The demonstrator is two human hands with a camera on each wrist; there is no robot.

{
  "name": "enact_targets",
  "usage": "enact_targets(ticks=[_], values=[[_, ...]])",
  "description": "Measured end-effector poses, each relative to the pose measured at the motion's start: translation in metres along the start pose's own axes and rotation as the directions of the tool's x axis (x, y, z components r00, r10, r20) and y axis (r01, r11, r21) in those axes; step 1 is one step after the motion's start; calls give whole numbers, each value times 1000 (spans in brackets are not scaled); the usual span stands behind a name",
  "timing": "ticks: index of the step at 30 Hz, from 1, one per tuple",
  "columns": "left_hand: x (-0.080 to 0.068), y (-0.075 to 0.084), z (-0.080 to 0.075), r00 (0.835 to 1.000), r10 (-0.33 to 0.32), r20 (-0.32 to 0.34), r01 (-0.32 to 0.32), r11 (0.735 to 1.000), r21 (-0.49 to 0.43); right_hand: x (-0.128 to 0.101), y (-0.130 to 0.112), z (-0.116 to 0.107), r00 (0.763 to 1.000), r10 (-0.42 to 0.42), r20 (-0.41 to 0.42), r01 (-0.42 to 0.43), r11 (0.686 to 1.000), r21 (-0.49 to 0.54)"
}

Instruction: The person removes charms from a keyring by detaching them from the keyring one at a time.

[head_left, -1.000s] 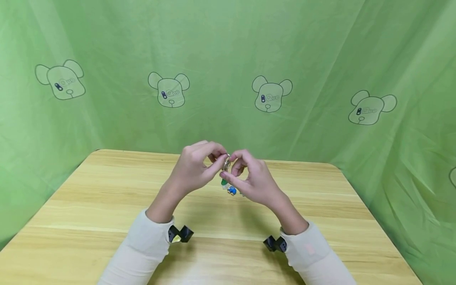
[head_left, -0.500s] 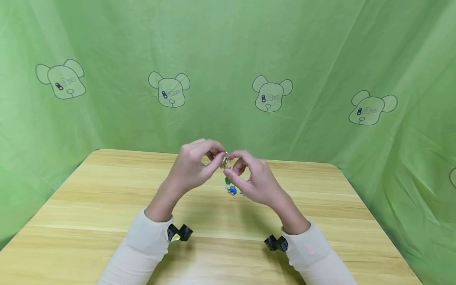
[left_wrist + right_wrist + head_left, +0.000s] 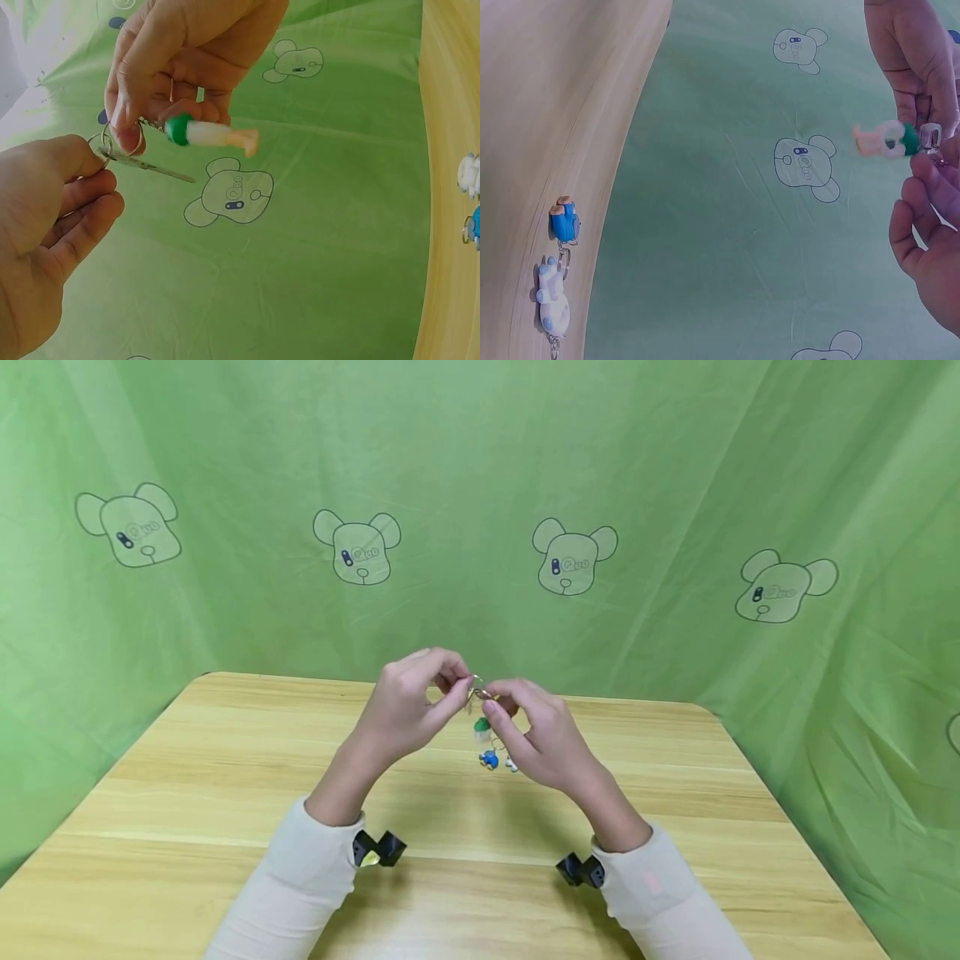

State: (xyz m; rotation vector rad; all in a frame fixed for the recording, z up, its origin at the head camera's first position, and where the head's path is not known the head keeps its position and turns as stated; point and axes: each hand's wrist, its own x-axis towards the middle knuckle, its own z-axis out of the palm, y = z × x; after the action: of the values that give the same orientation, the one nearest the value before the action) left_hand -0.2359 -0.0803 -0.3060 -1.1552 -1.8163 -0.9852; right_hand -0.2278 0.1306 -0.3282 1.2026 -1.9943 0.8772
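My left hand [image 3: 408, 706] pinches a metal key ring with thumb and forefinger; a thin key [image 3: 161, 171] sticks out from it in the left wrist view. Opposite, my right hand [image 3: 536, 731] grips the ring of a keychain with a small figurine [image 3: 214, 135], green at the top, white in the middle, pinkish at the end. The metal rings [image 3: 109, 139] overlap between the fingertips of both hands. In the head view the figurine hangs below the fingers, over the table. In the right wrist view, fingers hide most of the rings.
On the wooden table [image 3: 225, 760] lie a blue figurine keychain [image 3: 489, 760] and a white one [image 3: 553, 296], side by side just below the hands. A green curtain [image 3: 465, 452] with bear-head outlines stands behind the table.
The right thumb and fingers have moved up and closer together on the rings. The green-topped figurine has shifted slightly right and up, and more of the white figurine shows beside the right hand.
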Motion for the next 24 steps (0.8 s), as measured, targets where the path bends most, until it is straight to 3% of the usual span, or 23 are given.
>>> enact_targets(ticks=[9,18,24], values=[[0,-1,0,996,-59,62,58,998,20,3,0,-2,992,-44,-120,39,998,-42],[0,0,1,996,-49,80,47,999,28,4,0,-4,986,-45,-162,38,998,-48],[-1,1,3,989,-55,135,50,998,46,4,2,-6,976,-93,-196,75,993,-95]])
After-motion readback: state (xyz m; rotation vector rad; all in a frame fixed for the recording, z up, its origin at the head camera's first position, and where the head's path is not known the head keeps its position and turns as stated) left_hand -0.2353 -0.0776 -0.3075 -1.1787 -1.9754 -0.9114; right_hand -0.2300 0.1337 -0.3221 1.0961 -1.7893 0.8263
